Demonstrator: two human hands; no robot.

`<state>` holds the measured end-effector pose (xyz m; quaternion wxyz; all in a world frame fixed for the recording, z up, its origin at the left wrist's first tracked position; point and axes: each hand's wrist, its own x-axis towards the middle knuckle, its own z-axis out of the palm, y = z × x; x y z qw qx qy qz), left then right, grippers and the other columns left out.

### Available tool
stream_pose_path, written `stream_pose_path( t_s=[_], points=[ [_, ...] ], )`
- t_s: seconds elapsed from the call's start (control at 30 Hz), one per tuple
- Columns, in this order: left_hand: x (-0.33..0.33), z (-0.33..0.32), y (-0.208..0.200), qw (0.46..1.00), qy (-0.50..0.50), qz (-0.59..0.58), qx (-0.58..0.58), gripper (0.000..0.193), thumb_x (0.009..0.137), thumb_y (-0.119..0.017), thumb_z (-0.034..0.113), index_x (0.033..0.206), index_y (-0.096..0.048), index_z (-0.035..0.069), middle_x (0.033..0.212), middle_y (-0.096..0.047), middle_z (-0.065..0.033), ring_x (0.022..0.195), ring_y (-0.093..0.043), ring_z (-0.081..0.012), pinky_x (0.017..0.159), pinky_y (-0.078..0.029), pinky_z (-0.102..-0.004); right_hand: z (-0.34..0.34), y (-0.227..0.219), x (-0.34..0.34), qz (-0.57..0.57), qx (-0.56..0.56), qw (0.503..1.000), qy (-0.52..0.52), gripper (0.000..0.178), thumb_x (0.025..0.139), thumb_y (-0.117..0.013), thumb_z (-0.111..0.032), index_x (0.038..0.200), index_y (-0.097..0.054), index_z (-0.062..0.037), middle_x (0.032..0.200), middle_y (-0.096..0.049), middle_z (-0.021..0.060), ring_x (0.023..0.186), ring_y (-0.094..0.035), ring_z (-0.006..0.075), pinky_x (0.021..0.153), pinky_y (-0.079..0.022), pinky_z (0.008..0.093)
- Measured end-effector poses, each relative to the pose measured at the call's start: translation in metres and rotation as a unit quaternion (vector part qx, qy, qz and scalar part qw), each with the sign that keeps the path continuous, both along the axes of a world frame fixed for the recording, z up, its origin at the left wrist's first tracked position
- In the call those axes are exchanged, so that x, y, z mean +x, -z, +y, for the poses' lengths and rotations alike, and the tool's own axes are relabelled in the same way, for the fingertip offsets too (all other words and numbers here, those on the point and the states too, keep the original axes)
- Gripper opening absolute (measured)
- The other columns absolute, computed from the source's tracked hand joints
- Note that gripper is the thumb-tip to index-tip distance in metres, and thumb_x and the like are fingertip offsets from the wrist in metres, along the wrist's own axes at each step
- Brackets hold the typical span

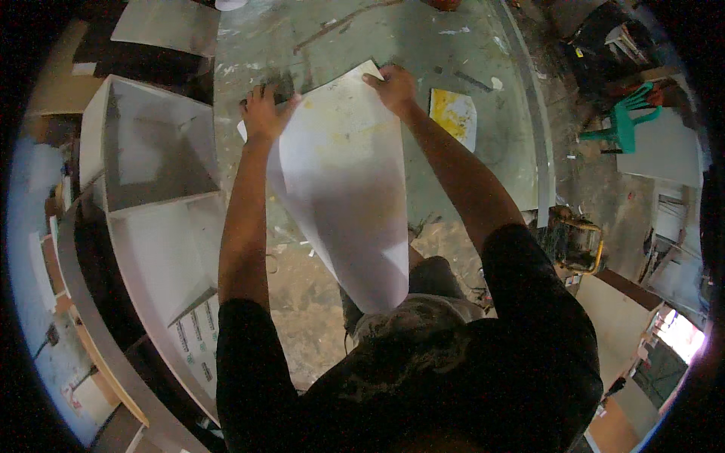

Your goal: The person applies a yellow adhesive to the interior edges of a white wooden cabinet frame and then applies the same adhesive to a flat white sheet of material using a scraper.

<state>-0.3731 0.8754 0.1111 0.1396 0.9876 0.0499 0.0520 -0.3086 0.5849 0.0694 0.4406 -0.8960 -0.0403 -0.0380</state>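
A large white sheet [343, 166] with faint yellow smears lies partly on the grey-green tabletop [498, 174]. Its near part curves down over the front edge to my lap. My right hand [396, 89] grips the sheet's far right corner, thumb on top and fingers partly hidden. At the far left corner, my left hand [264, 115] rests with fingers spread and its thumb against the sheet's edge. A bit of something white shows beside the left wrist. Right of the sheet lies a small white piece with yellow stains [453, 118].
Open white cabinet boxes [155, 143] stand close on the left. A thin dark strip [473, 81] lies on the table, and a long stick [340, 29] lies toward its far side. A green plastic chair [623, 124] and a yellow-handled metal frame [596, 249] are to the right.
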Motion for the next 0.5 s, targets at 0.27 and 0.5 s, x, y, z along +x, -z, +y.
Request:
stream_pose_path(
  t_s=[0.27, 0.5],
  points=[
    [-0.073, -0.071, -0.004, 0.991, -0.013, 0.046, 0.127, 0.07, 0.095, -0.044, 0.056, 0.147, -0.038, 0.01, 0.155, -0.03, -0.0167, 0.144, -0.025, -0.0373, 0.115, -0.015, -0.0599, -0.004, -0.002, 0.031, 0.034, -0.06, 0.997, 0.021, 0.057, 0.074, -0.075, -0.054, 0.09, -0.067, -0.0007, 0.096, -0.065, 0.0189, 0.091, -0.064, 0.0381, 0.078, -0.051, 0.0467],
    [-0.079, -0.089, 0.051, 0.997, -0.029, 0.015, 0.074, 0.075, 0.099, -0.037, 0.054, 0.154, -0.019, 0.006, 0.158, -0.019, -0.0205, 0.146, -0.018, -0.0382, 0.115, -0.012, -0.0602, -0.008, -0.016, 0.074, 0.207, -0.036, 0.977, -0.047, 0.055, 0.077, -0.074, -0.052, 0.103, -0.071, -0.0043, 0.099, -0.07, 0.0143, 0.093, -0.066, 0.0282, 0.08, -0.052, 0.042]
  ],
)
